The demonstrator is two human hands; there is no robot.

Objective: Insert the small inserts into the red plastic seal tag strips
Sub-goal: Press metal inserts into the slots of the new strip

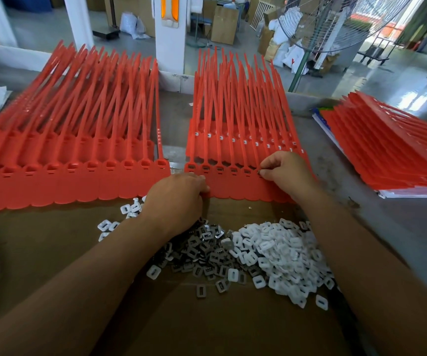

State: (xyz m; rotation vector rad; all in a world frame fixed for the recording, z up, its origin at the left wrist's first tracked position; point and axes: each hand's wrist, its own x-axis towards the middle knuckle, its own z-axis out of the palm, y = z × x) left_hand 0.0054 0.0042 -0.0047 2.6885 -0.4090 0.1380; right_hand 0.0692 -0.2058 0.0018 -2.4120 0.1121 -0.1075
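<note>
Loose inserts lie nearest — left hand grips the red strip, right hand pinches an insert.

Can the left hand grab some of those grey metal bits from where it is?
Probably yes. The left hand grips the red strip, and the grey metal bits lie loose and uncovered right beside its wrist. It would need to let go first.

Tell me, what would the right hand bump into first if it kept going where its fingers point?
Its fingertips point left and down, so the right hand would likely press into the red tag strip under its pinched insert. Depth is hard to judge.
</note>
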